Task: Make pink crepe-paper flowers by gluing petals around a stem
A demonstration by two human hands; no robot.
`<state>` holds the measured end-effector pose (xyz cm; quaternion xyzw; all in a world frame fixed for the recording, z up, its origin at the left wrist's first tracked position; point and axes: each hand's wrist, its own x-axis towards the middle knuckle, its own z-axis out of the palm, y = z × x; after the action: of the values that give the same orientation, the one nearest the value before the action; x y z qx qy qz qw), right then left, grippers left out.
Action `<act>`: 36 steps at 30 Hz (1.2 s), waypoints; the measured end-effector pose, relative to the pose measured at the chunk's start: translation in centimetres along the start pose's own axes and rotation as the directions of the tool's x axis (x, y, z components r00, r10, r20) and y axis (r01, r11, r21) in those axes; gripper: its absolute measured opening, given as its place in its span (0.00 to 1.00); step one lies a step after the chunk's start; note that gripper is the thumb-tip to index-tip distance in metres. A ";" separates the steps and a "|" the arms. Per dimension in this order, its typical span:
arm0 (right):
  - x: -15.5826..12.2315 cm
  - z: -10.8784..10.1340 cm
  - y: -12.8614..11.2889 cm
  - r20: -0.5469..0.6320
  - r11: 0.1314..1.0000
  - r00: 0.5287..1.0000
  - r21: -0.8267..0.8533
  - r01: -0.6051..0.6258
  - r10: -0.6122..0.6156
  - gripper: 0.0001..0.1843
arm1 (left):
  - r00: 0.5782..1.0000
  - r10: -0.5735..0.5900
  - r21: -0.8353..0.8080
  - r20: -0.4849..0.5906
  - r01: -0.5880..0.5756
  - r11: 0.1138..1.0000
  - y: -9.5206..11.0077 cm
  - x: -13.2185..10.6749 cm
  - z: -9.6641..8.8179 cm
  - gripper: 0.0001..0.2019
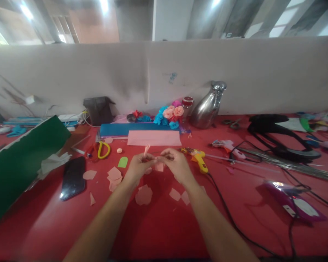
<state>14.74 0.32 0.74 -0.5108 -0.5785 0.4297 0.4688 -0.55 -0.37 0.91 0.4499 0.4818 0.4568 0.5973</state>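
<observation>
My left hand [138, 168] is closed, with a small rolled pink paper bud [147, 149] standing up between its fingers. My right hand [177, 165] is pinched with its fingertips meeting those of the left; what lies between them is too small to tell. Just below the fingertips shows a pink paper piece [159, 167]. Cut pink petals [143, 195] lie stacked nearer to me, with another pile of petals [114, 177] left of my left hand. Close to that pile is a green rounded template [123, 162]. A yellow glue gun [200, 162] rests right of my right hand.
Yellow-handled scissors [104, 150] and a black phone [73, 178] lie at left, beside a green board [24, 163]. Folded pink paper [154, 138], paper flowers [172, 113] and a steel jug [209, 105] are behind. A glue-gun cord [226, 211] crosses the right side.
</observation>
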 end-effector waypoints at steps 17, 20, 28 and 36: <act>0.4 -1.0 0.4 -0.032 0.998 0.998 0.016 -0.062 0.062 0.09 | 0.974 0.037 -0.128 -0.224 -0.067 0.989 -0.8 1.2 -1.6 0.15; 0.6 -1.3 0.2 -0.060 1.000 0.998 0.014 -0.021 0.022 0.09 | 0.986 -0.018 -0.003 -0.164 0.018 1.000 -0.9 0.8 -1.0 0.13; 0.2 -1.4 -0.3 0.003 0.996 0.996 0.003 -0.088 0.088 0.13 | 0.985 -0.173 0.129 0.005 0.171 0.977 -1.2 0.0 0.5 0.12; -0.2 -0.8 -0.9 0.047 0.993 0.997 -0.098 -0.062 0.067 0.09 | 0.999 -0.037 0.031 0.020 0.037 0.999 -0.3 -0.1 0.6 0.16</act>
<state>15.37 0.04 1.78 -0.5403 -0.5932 0.4288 0.4150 0.08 -0.60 0.69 0.4547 0.4908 0.4336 0.6036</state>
